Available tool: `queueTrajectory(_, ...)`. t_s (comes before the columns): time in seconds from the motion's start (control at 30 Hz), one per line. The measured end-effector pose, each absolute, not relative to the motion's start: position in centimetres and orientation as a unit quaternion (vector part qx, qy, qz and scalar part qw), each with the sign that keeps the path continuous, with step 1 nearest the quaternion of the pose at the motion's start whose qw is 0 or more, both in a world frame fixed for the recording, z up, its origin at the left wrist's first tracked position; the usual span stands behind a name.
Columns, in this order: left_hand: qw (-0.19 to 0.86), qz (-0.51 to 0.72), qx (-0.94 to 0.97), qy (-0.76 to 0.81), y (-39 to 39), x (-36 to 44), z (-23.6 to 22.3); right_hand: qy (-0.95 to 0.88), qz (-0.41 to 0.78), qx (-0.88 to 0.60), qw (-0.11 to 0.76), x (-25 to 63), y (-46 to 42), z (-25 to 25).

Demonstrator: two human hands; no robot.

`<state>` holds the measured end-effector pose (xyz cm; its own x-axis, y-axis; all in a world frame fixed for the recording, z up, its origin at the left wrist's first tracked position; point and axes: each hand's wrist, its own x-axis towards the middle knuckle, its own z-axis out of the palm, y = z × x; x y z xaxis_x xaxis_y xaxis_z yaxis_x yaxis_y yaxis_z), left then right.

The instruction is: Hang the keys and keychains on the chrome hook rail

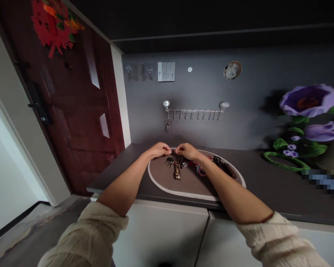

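My left hand (161,150) is closed in a pinch above the back of a brown oval mat (161,176) with a white border. Close beside it, my right hand (187,151) is pinched as well, fingertips facing the left ones. Whatever lies between the fingertips is too small to make out. Just below them are a bunch of keys (170,161) and a brown key strap (177,172) with light lettering; whether they hang or lie on the mat I cannot tell. Partly behind my right forearm, a pink ring-shaped item (202,171) and dark key holders (224,166) lie on the mat.
A hook rail (196,111) on the grey wall carries small keys (168,125) on its leftmost hook. Purple artificial flowers (310,100) stand at the right of the dark countertop (269,185). A dark red door (80,111) is on the left. An overhead cabinet (211,22) spans the top.
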<state>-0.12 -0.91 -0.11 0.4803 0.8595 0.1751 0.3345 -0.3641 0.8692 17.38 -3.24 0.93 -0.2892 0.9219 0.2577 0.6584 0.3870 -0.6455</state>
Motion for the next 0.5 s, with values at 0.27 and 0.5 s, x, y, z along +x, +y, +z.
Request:
queueTrajectory(0.27,0.338,0.255,0.806,0.414,-0.62,-0.37,-0.22,-0.797,0.141,-0.532,0.248,16.94,-2.83,0.15)
queueTrajectory(0.5,0.33,0.218,0.794,0.461,-0.85,0.03,-0.17,-0.801,0.149,-0.535,0.224,16.52,-2.87,0.1)
